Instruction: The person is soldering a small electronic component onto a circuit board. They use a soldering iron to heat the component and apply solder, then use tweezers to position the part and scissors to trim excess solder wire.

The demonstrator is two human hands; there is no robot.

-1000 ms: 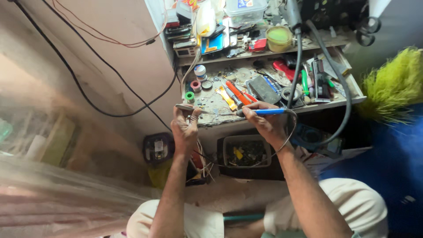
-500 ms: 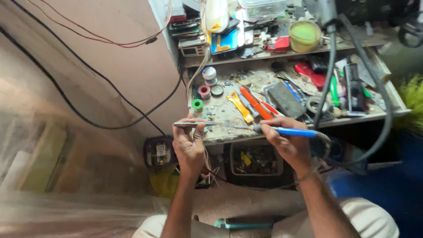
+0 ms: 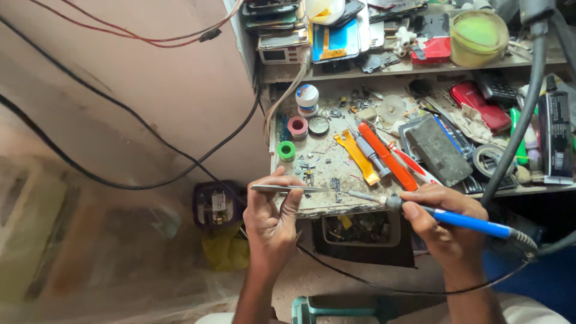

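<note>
A: Our left hand [image 3: 270, 219] pinches tweezers [image 3: 288, 188], long axis level, tips pointing right.

B: Noted. Our right hand [image 3: 444, 225] grips the soldering iron [image 3: 447, 216]; its tip points left, meeting theirs at the workbench [image 3: 324, 207] edge.

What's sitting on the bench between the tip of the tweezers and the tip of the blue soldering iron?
In the head view, a small dark electronic part lies between the tweezers and soldering iron, on the bench.
</note>
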